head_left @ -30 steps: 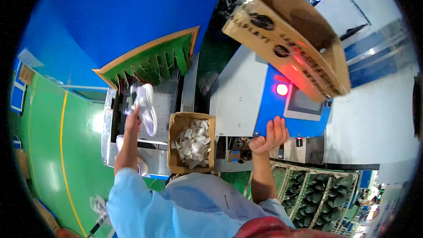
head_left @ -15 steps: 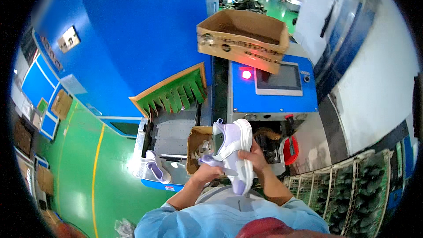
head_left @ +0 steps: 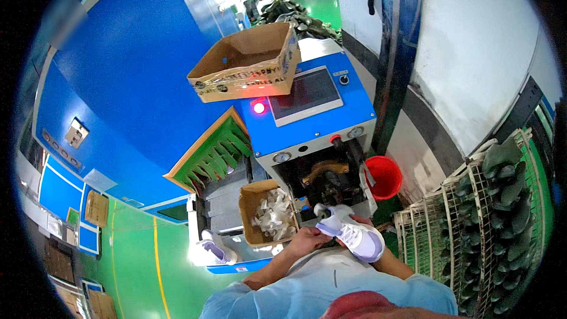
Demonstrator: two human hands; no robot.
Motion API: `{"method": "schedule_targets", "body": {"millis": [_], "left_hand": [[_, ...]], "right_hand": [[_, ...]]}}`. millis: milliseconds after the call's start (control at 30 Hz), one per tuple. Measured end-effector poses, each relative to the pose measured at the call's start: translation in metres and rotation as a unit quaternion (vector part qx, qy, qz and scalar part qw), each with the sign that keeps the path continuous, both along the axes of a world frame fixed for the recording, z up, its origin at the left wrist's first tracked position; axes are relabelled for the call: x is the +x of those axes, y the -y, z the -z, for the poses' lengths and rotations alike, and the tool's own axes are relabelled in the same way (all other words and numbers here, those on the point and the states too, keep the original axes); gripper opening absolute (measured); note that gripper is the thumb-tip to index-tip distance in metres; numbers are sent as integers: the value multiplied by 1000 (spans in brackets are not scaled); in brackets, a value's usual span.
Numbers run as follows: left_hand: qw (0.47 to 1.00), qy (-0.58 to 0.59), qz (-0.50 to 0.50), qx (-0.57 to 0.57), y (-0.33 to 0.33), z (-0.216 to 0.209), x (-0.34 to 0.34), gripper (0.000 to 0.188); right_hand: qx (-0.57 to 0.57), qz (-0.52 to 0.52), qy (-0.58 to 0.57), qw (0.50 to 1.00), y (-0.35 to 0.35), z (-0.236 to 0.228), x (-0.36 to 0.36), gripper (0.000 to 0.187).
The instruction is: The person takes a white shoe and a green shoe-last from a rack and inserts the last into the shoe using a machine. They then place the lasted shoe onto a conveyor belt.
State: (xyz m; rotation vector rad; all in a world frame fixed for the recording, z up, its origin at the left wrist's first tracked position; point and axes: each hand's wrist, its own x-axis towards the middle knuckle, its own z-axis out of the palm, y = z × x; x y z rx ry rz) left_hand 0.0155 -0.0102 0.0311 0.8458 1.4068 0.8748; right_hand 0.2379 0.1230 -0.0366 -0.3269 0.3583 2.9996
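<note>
A white and lavender sneaker [head_left: 365, 244] is held low in front of my body, its laces facing up and its toe pointing right and toward me. My left hand [head_left: 310, 241] is closed, fingers pinching the lavender edge near the shoe's opening. Behind the shoe, my right hand [head_left: 361, 220] supports it from the far side; most of its fingers are hidden. A second white and lavender sneaker [head_left: 217, 251] rests on the machine's ledge to the left. Between them stands a cardboard box [head_left: 245, 218] holding crumpled white pieces.
Ahead is a blue machine [head_left: 283, 136] with a screen [head_left: 307, 95], a lit red lamp [head_left: 258, 108] and a dark cavity. An open carton [head_left: 242, 88] sits on top. To the right are a red bucket [head_left: 387, 177] and a wire rack [head_left: 440, 239] of dark sole-shaped pieces. Green strips [head_left: 215, 162] hang over a conveyor.
My view has swung to the right. The sneaker has turned from its side, sole edge facing right, to laces up, and sits lower and closer to my body.
</note>
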Motion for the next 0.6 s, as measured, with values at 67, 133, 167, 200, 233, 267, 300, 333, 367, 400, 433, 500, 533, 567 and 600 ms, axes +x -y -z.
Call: {"method": "schedule_targets", "body": {"millis": [67,133,167,200,233,267,300,333,367,400,433,500,533,567,600], "left_hand": [[989,142,38,-1,9,-27,8,18],[980,195,-36,3,24,-40,9,13],[980,176,-89,40,26,-29,12,17],[975,155,-142,75,25,-10,13,22],[993,98,-66,21,17,16,-5,41],[984,128,-126,-14,5,17,2,61],[964,194,-141,-114,-6,17,1,68],[936,316,-120,-104,-5,58,-7,63],[940,231,-199,-157,-20,6,13,49],[946,226,-210,-93,-16,49,8,38],[944,229,-225,-70,-27,37,13,34],[918,268,-289,-30,-33,42,21,31],[927,237,-291,18,-29,53,21,29],[929,257,-265,39,-28,66,12,28],[960,132,-233,82,-16,75,14,29]], "right_hand": [[35,125,-16,991,-10,-6,15,57],[385,142,205,889,-24,-13,26,63],[430,126,222,866,-29,-10,31,70],[473,108,238,841,-35,-7,33,77],[509,84,227,826,-40,-7,29,83],[539,58,217,811,-42,-8,28,88],[577,28,222,786,-39,-14,23,89],[613,-8,214,760,-34,-21,11,90],[615,-10,215,759,-37,-16,10,91],[616,-26,208,759,-37,-10,2,91],[581,-7,224,782,-38,-5,3,93],[559,0,256,789,-39,0,0,96],[568,-4,272,777,-34,-1,-2,98],[572,21,258,779,-33,-6,-6,99],[575,44,243,780,-27,-12,-8,100]]}}
